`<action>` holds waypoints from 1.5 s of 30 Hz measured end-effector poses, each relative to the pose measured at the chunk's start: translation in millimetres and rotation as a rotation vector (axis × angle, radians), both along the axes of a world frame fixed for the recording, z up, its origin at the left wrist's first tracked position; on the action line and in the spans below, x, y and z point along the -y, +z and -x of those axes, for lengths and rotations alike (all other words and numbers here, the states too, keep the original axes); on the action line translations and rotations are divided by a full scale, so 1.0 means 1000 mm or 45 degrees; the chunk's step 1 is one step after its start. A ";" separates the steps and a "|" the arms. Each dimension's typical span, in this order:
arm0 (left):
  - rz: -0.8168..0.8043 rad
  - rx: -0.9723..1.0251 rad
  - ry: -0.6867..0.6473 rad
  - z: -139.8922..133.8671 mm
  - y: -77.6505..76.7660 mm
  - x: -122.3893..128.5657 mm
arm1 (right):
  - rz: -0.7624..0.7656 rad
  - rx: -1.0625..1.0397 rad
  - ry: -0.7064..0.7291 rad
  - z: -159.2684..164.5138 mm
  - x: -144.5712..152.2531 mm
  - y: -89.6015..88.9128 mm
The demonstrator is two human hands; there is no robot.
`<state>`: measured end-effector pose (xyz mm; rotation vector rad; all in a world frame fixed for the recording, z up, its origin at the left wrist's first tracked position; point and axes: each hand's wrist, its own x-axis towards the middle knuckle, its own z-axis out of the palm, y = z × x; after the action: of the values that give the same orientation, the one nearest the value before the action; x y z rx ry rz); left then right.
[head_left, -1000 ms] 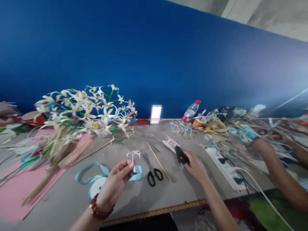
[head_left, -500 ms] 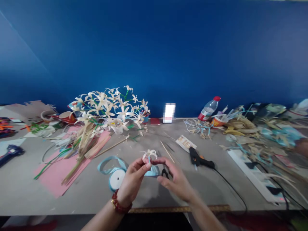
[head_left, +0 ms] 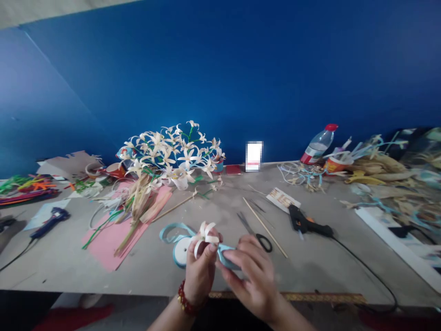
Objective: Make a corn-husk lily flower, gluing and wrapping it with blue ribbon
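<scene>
My left hand, with a red bead bracelet at the wrist, is closed on a white flower whose petals face up and toward me. Between the thumb and forefinger of my right hand is a light blue ribbon, which runs to the underside of the flower. The flower's stem is hidden by my fingers. Behind my left hand lies a white ribbon spool with a loop of blue ribbon beside it. Black-handled scissors rest just beyond my right hand.
Many white flowers stand in a bunch at the back, near pink paper. A black glue gun and its cord lie right, with a thin stick, a power strip and a bottle. A blue glue gun lies left.
The view has swung left, shifting the table's things rightward. My left hand has tilted the flower, and my right hand has closed on the ribbon, now held out from the flower.
</scene>
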<state>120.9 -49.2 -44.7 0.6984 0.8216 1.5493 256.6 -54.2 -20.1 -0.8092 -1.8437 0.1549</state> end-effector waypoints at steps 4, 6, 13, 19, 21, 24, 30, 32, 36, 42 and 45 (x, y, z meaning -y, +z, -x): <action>-0.197 -0.022 -0.045 -0.001 0.004 0.001 | -0.151 0.075 0.026 0.003 0.010 0.008; -0.250 -0.016 -0.068 0.000 0.003 0.001 | -0.161 0.062 0.054 0.005 0.013 0.009; -0.259 -0.019 -0.068 0.000 -0.004 0.001 | -0.200 0.037 0.189 0.010 0.014 0.007; -0.177 0.121 -0.048 -0.006 -0.005 -0.002 | -0.243 0.098 0.316 0.009 0.017 -0.003; -0.144 0.140 -0.044 -0.007 -0.005 -0.005 | -0.272 0.102 0.384 0.010 0.019 -0.005; -0.137 0.149 -0.046 -0.009 -0.005 -0.008 | -0.249 0.141 0.522 0.008 0.020 -0.003; -0.216 0.085 -0.047 -0.007 -0.011 -0.008 | -0.135 0.209 0.580 -0.001 0.017 0.003; -0.290 -0.061 -0.033 0.000 -0.014 -0.007 | -0.038 0.220 0.594 -0.003 0.016 -0.003; -0.281 -0.481 -0.046 0.018 -0.018 -0.010 | 0.426 -0.045 0.418 -0.008 0.013 -0.022; -0.364 -0.717 -0.040 0.019 -0.020 -0.013 | 0.724 -0.454 0.220 -0.005 0.005 -0.029; -0.305 -0.663 0.002 0.015 -0.026 -0.013 | 0.666 -0.383 0.216 0.002 0.003 -0.024</action>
<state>106.2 -36.5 -70.5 1.3115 1.0212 1.4996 254.3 -57.5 -44.2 -0.9214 -1.5966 0.8491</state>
